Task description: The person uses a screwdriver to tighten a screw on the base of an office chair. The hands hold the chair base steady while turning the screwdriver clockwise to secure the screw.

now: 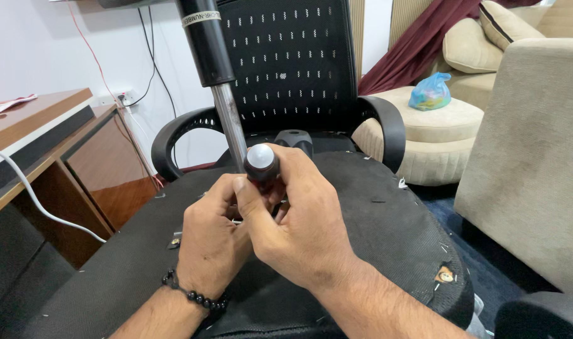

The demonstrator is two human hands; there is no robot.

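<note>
My right hand point(302, 223) is wrapped around a tool handle point(261, 164), dark red and black with a rounded grey cap, held upright; its tip is hidden. My left hand point(211, 242), with a black bead bracelet at the wrist, is closed just below it; what its fingers hold is hidden. Both hands rest over the black fabric seat point(387, 213) of an office chair. A gas-lift cylinder stands right behind them, a chrome rod point(232, 125) rising into a black tube point(205, 44). The chair's mesh backrest point(292, 56) is beyond.
Curved black armrests point(173, 135) flank the seat. A wooden desk point(42, 138) with a white cable point(23, 182) stands at left. At right are a beige armchair point(531, 157) and a round beige ottoman point(437, 129) carrying a blue plastic bag point(430, 92).
</note>
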